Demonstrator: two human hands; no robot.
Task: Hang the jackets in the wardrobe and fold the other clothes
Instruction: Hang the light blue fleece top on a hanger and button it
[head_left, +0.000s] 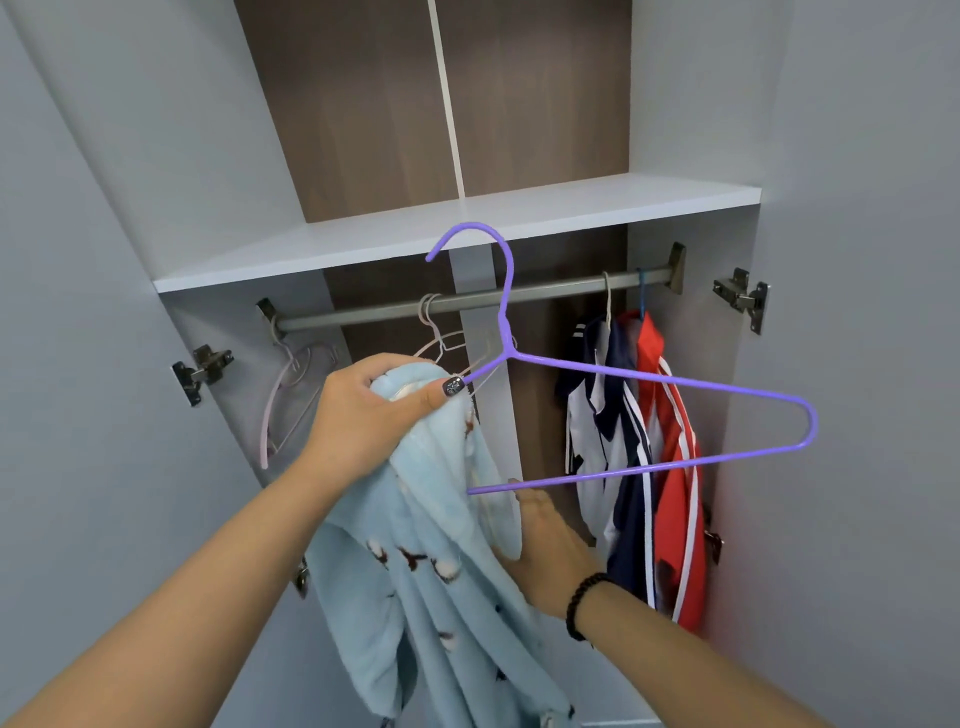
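1. We see bright, even, diffuse light with no glare.
2. Soft shadow lies under the shelf (467, 228), dimming the rail (467, 301).
3. Wide-angle distortion bows the wardrobe walls (130, 156) toward the edges.
4. We note slight softness throughout; the forearms at the bottom corners blur most.

Spotted a pale pink hanger (291, 395) dangling empty at the left end of the rail (545, 293), couple of white wire hangers (441, 338) just beside it. Also noticed metal door hinges (743, 299) on both sides, plus a black bead bracelet (582, 603).
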